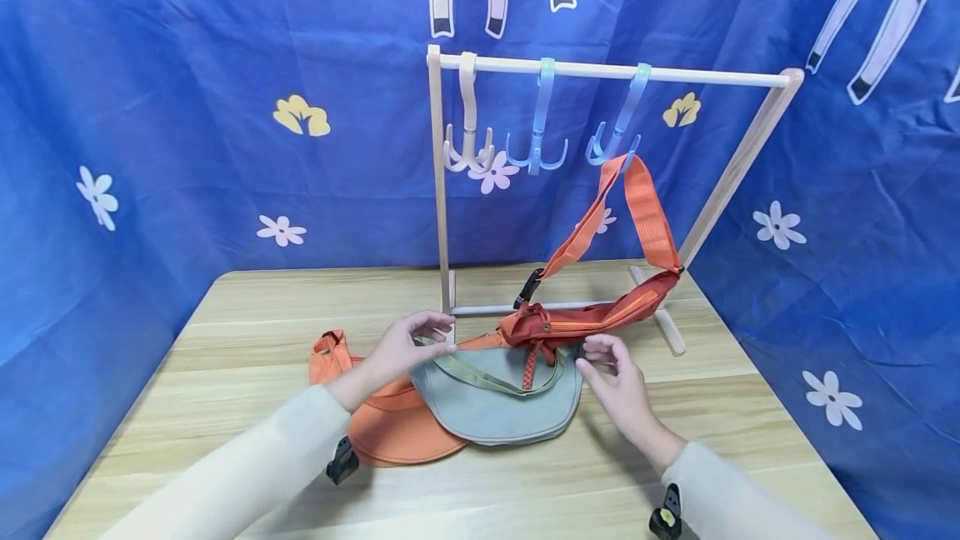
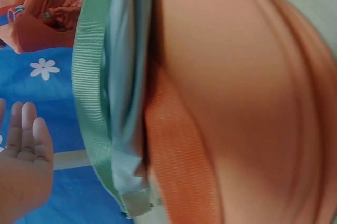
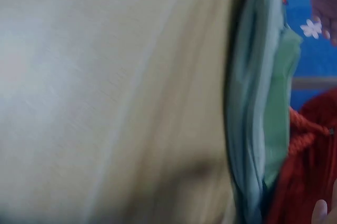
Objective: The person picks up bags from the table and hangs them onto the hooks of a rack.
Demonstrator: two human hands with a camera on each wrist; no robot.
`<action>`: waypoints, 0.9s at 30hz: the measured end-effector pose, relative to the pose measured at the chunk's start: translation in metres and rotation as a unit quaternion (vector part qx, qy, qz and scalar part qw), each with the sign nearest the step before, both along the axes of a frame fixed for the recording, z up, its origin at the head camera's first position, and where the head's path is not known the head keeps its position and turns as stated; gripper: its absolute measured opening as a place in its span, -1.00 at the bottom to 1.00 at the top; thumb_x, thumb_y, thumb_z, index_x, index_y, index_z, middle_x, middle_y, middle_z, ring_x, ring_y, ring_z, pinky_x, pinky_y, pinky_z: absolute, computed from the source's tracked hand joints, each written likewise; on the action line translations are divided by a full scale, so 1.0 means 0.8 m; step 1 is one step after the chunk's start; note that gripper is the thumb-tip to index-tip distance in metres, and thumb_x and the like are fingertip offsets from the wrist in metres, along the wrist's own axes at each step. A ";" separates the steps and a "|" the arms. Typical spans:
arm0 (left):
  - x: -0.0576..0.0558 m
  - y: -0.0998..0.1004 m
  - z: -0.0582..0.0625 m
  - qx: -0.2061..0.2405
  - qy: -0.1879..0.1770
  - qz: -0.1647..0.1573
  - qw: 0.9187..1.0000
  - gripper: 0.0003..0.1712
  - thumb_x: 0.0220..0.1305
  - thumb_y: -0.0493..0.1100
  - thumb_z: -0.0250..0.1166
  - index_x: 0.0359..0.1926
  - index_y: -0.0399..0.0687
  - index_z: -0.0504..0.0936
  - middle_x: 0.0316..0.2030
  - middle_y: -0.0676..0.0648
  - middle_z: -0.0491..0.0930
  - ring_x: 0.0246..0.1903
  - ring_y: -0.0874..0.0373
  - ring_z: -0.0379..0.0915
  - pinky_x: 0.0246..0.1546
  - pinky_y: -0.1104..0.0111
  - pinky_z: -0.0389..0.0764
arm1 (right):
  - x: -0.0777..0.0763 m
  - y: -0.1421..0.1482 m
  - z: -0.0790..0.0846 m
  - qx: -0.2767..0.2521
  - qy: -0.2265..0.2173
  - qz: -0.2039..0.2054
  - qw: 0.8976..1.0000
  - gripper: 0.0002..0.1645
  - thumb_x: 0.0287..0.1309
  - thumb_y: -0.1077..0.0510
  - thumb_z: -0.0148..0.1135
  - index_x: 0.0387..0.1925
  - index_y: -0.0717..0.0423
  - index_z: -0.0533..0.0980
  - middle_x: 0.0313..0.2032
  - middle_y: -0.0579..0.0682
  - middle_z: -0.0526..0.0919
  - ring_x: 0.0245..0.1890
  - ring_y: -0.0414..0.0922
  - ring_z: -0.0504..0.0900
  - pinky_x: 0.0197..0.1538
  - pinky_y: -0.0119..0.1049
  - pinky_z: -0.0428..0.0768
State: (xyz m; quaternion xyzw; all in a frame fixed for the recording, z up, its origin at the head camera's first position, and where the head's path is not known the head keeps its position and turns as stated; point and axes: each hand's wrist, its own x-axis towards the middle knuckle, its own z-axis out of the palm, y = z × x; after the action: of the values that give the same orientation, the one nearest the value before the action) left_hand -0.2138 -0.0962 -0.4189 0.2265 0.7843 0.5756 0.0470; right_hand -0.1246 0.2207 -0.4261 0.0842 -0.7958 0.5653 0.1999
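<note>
A grey-blue bag (image 1: 495,415) with a green strap (image 1: 487,377) lies on the table between my hands. My left hand (image 1: 412,344) is at its upper left corner, fingers loosely bent; in the left wrist view this hand (image 2: 26,176) shows nothing in its fingers. At the upper right corner is my right hand (image 1: 615,382), thumb and fingers apart beside the edge. An orange bag (image 1: 405,432) lies partly under the grey-blue one. Behind them a red bag (image 1: 592,319) hangs slanted by its orange strap (image 1: 648,215), its lower end at the grey-blue bag's top.
A rack with a white rail (image 1: 600,69) stands at the back of the wooden table (image 1: 262,315). From it hang a white hook (image 1: 468,119), a light blue hook (image 1: 538,127) and a blue hook (image 1: 618,123), which carries the orange strap. Blue patterned cloth (image 1: 187,148) surrounds the table.
</note>
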 end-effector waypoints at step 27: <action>-0.035 -0.032 -0.023 -0.058 0.029 -0.077 0.995 -0.40 0.03 -0.32 0.46 0.14 -0.30 0.49 -0.01 -0.28 0.56 -0.06 -0.26 0.47 -0.02 -0.13 0.41 | -0.032 -0.088 -0.071 0.091 -0.041 0.137 0.985 -0.50 0.08 0.14 0.40 0.05 0.13 0.45 -0.07 0.07 0.61 -0.07 -0.06 0.58 0.04 -0.15 0.47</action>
State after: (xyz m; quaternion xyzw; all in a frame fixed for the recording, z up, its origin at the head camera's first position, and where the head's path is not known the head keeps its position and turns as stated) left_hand -0.2420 -0.1218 -0.4375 0.2997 0.7974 0.5173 0.0817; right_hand -0.1501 0.1504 -0.4833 0.1870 -0.8327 0.5151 0.0791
